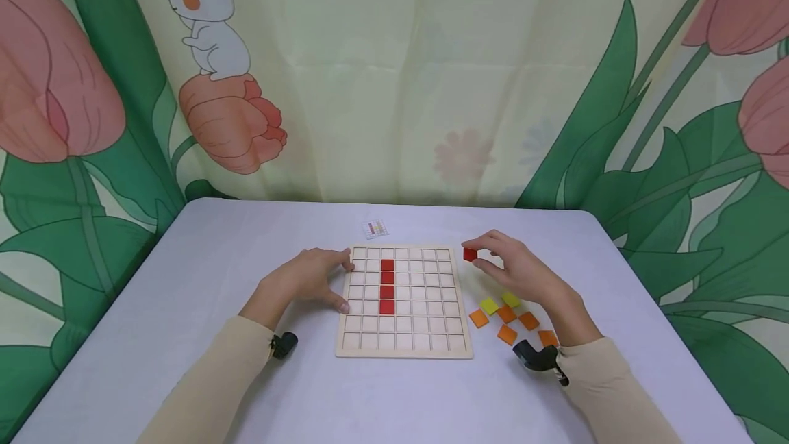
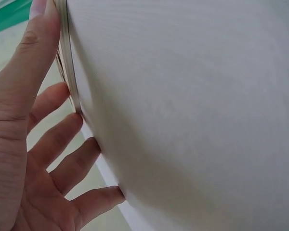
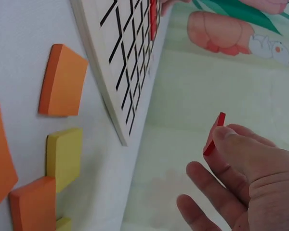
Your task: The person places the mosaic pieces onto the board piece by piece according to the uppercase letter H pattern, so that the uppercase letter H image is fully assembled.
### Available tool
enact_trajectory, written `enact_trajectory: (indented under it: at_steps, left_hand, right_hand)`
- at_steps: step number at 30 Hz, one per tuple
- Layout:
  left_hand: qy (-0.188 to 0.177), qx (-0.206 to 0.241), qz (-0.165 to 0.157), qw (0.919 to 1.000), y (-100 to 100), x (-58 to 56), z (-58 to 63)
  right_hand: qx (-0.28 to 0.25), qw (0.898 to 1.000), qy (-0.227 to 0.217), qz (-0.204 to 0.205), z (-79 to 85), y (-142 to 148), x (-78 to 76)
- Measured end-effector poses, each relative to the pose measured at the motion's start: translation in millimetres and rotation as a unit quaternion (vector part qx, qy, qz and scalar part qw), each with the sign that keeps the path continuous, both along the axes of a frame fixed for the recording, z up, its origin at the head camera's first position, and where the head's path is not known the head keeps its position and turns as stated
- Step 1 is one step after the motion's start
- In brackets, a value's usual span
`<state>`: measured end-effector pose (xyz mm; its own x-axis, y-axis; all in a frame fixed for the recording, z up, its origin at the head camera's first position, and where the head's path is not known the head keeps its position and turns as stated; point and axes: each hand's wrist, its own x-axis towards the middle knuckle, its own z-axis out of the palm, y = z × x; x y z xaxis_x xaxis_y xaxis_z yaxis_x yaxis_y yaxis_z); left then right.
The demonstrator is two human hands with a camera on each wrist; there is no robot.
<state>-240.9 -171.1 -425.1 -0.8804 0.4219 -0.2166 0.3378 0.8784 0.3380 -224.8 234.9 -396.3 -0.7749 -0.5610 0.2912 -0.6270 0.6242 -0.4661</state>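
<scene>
A pale wooden grid board lies on the table, with several red square tiles in one upright column left of its middle. My left hand rests at the board's left edge, thumb and fingertips touching it; the left wrist view shows the fingers spread along that edge. Just past the board's upper right edge, my right hand pinches a red square tile between thumb and fingers. In the right wrist view this red tile is raised clear of the table, the other fingers loosely bent.
Several orange tiles and two yellow tiles lie loose right of the board, below my right hand. A small printed card with a coloured grid lies behind the board. A patterned curtain hangs beyond the table's far edge.
</scene>
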Motion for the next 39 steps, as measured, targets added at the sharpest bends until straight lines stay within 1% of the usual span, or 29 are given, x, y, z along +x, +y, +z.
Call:
enact_trajectory:
  at_steps: [6, 13, 16, 24, 27, 30, 34, 36, 39]
  left_hand:
    - [0.001, 0.0, 0.001, 1.0, 0, -0.2, 1.4]
    - [-0.007, 0.004, 0.011, 0.9999, 2, 2.6, -4.8]
    - [0.001, 0.001, 0.013, 0.9999, 2, 3.2, -6.1]
    - [0.005, 0.004, 0.008, 1.0, 2, 2.9, 0.4]
    - [0.009, 0.0, 0.004, 1.0, 1, 1.7, -0.3]
    - [0.015, -0.001, 0.002, 0.9999, 0, 0.4, -1.2]
    - [0.018, -0.001, 0.002, 0.9998, -1, 0.1, -1.7]
    - [0.015, -0.001, 0.002, 0.9999, 0, 0.2, -1.5]
    - [0.01, 0.0, 0.003, 0.9999, 1, 0.5, -0.6]
  right_hand:
    - [-0.019, 0.999, 0.007, 0.029, -1.9, -17, 0.1]
    - [-0.036, 0.998, -0.013, 0.055, -5.5, -38, 4.9]
    - [-0.045, 0.997, -0.023, 0.065, -8.9, -47, 5.9]
    - [-0.034, 0.994, -0.051, 0.091, -21.8, -70, 12.9]
    - [-0.039, 0.993, -0.055, 0.097, -25.1, -76, 14.8]
    - [-0.049, 0.991, -0.05, 0.111, -26.5, -82, 15.5]
    - [-0.053, 0.989, -0.031, 0.135, -28.5, -91, 16.3]
    - [-0.049, 0.989, -0.023, 0.14, -30.0, -95, 18.0]
    - [-0.041, 0.989, -0.026, 0.139, -32.6, -101, 21.4]
